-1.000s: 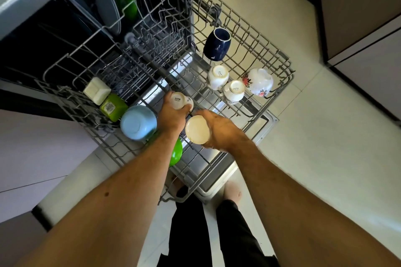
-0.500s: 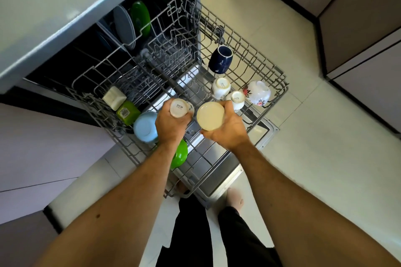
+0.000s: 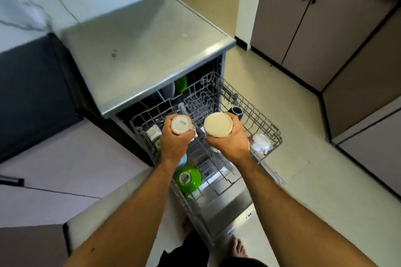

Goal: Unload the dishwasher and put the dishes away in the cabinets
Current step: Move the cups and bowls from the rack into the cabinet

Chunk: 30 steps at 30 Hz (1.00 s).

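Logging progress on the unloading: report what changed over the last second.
Both hands rose clear of the rack: left hand with the small white cup, right hand with the cream cup. Grips unchanged. Green bowl, navy mug and floral cup stayed racked.

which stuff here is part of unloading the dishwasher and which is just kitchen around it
Part of the job:
- white cup in left hand
- cream bowl in right hand
- green bowl, navy mug, floral cup in the rack

Just around:
- dishwasher top
- brown cabinet doors
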Each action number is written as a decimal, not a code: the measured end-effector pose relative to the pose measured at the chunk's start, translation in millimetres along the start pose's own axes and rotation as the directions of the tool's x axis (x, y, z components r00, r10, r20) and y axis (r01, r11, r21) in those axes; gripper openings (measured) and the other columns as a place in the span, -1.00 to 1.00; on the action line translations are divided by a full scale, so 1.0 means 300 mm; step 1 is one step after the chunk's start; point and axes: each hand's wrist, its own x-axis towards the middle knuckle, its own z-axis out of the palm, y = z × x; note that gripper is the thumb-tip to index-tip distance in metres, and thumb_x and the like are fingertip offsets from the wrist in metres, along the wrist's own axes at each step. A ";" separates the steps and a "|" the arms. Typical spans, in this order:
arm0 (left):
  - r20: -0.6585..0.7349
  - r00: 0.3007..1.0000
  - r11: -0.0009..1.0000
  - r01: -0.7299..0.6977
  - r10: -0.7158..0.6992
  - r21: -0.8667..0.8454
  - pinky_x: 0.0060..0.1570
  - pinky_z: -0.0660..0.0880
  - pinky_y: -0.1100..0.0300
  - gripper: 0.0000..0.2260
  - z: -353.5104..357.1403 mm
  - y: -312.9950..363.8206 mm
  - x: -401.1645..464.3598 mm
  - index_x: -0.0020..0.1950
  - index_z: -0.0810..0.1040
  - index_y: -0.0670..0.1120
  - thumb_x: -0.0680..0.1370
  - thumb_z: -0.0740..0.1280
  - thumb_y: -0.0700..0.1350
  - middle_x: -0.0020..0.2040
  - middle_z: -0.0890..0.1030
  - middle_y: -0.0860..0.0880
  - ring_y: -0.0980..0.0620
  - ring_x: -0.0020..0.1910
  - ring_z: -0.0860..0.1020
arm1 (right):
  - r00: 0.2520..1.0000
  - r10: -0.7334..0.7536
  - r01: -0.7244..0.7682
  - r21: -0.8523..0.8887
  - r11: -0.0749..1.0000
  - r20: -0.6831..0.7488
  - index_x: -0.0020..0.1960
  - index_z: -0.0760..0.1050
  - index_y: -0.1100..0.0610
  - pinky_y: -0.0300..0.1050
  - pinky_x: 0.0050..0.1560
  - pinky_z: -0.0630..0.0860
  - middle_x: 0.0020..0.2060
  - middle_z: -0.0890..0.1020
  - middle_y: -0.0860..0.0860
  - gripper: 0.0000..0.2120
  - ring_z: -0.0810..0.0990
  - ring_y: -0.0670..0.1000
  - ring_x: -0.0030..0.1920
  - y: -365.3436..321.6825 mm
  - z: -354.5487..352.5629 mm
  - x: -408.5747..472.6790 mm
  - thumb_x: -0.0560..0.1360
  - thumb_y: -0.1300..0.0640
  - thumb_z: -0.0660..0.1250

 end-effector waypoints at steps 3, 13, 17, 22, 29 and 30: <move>-0.017 0.999 0.998 -0.044 0.044 -0.036 -0.21 0.59 -0.11 -0.60 -0.054 0.099 -0.006 -0.06 0.47 0.21 0.19 0.47 -0.08 -0.08 0.60 -0.15 -0.14 -0.16 0.61 | 0.996 -0.075 0.075 -0.013 0.997 0.038 0.31 0.33 -0.19 -0.13 0.10 0.55 0.15 0.54 -0.09 -0.15 0.55 -0.02 0.11 -0.104 -0.037 -0.010 0.10 -0.10 0.62; -0.152 0.985 0.992 -0.093 0.079 -0.084 -0.22 0.50 0.18 -0.50 -0.285 0.431 -0.042 0.08 0.48 0.09 0.17 0.48 0.01 0.01 0.57 -0.01 0.02 -0.05 0.55 | 0.945 -0.325 0.325 0.008 0.946 0.044 0.34 0.37 -0.12 -0.08 0.17 0.57 0.07 0.58 -0.17 -0.20 0.56 -0.09 0.09 -0.487 -0.067 -0.035 0.18 -0.13 0.62; -0.246 0.964 0.980 -0.140 0.103 -0.140 -0.15 0.48 0.16 -0.59 -0.389 0.508 -0.064 0.06 0.52 0.08 0.23 0.45 -0.02 -0.02 0.60 0.01 0.02 -0.06 0.56 | 0.908 -0.411 0.415 -0.029 0.910 0.078 0.36 0.36 -0.10 -0.12 0.17 0.55 0.07 0.58 -0.14 -0.20 0.56 -0.05 0.10 -0.615 -0.032 -0.083 0.20 -0.15 0.61; -0.276 0.953 0.974 -0.170 0.124 -0.148 -0.22 0.51 0.16 -0.56 -0.588 0.557 -0.083 0.03 0.58 0.07 0.15 0.45 -0.04 -0.06 0.64 0.00 0.00 -0.08 0.60 | 0.869 -0.483 0.490 -0.040 0.871 0.112 0.36 0.34 -0.06 -0.03 0.16 0.57 0.06 0.56 -0.13 -0.18 0.56 -0.03 0.09 -0.750 0.067 -0.143 0.20 -0.20 0.59; -0.329 0.939 0.979 -0.154 0.102 -0.136 -0.10 0.59 0.01 -0.59 -0.952 0.544 -0.105 0.01 0.59 0.06 0.17 0.44 -0.08 -0.05 0.64 -0.03 -0.05 -0.03 0.61 | 0.829 -0.543 0.554 -0.059 0.831 0.136 0.32 0.37 -0.06 -0.03 0.10 0.58 0.09 0.62 -0.05 -0.22 0.58 0.03 0.09 -0.951 0.342 -0.298 0.20 -0.27 0.54; -0.336 0.937 0.979 -0.151 0.097 -0.137 -0.12 0.60 0.04 -0.61 -1.010 0.535 -0.107 0.01 0.60 0.06 0.19 0.46 -0.08 -0.05 0.65 -0.01 -0.04 -0.03 0.62 | 0.824 -0.551 0.562 -0.058 0.825 0.130 0.31 0.38 -0.05 -0.05 0.10 0.57 0.09 0.62 -0.05 -0.24 0.58 0.03 0.10 -0.984 0.393 -0.328 0.21 -0.25 0.55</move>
